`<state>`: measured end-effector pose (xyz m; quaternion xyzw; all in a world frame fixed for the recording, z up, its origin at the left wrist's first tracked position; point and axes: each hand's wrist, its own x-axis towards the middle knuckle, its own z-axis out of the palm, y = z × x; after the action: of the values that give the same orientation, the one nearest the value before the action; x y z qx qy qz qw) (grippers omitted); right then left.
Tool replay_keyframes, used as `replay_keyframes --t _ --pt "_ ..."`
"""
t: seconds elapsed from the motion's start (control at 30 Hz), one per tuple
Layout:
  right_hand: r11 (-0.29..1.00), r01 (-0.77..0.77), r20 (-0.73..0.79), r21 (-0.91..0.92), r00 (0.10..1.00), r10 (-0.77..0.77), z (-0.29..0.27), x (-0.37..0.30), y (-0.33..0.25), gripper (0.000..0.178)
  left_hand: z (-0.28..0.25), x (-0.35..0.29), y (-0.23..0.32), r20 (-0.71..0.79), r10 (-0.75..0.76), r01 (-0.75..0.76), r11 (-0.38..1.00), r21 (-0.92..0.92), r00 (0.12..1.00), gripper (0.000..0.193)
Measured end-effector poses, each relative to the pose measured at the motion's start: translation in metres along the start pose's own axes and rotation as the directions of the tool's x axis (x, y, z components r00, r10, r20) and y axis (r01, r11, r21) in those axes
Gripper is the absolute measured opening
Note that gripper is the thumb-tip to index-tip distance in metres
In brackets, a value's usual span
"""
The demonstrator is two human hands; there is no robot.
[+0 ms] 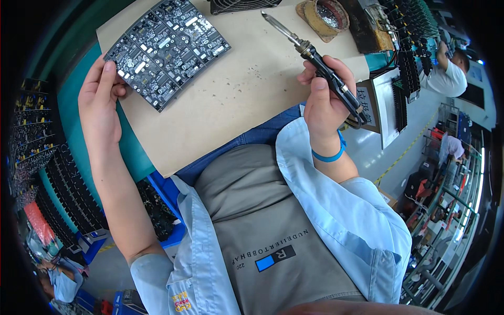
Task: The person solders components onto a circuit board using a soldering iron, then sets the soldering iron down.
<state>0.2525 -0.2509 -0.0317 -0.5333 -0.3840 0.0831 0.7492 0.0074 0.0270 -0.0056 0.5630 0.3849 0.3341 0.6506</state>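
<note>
A dark circuit board panel point(170, 50), densely set with small parts, is at the upper left above the tan work sheet. My left hand point(102, 86) pinches its left edge between thumb and fingers. In my right hand point(331, 94) is a soldering iron point(320, 65) with a black handle. Its bare metal tip points up and left, raised over the sheet and apart from the board. A blue band circles my right wrist.
Tan sheet point(236, 105) with dark specks covers the green bench point(73, 121). A round pot point(325, 18) of shiny metal stands at the back right, beside a fan grille point(241, 4). Racks of boards point(415, 26) line the right; a blue bin point(170, 236) sits low left. Other people work farther off.
</note>
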Motion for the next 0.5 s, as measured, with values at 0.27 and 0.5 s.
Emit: replay_keyframes --t 0.27,0.5 --pt "0.962 0.133 0.294 -0.237 0.954 -0.059 0.014 0.0 -0.033 0.037 0.0 0.0 -0.007 -0.002 0.022 -0.022 0.998 0.065 1.0 0.033" --pt "0.949 0.201 0.618 -0.241 0.786 -0.009 0.038 0.01 -0.063 0.039 -0.004 0.001 -0.008 0.056 0.03 -0.036 0.994 0.099 0.998 0.035"
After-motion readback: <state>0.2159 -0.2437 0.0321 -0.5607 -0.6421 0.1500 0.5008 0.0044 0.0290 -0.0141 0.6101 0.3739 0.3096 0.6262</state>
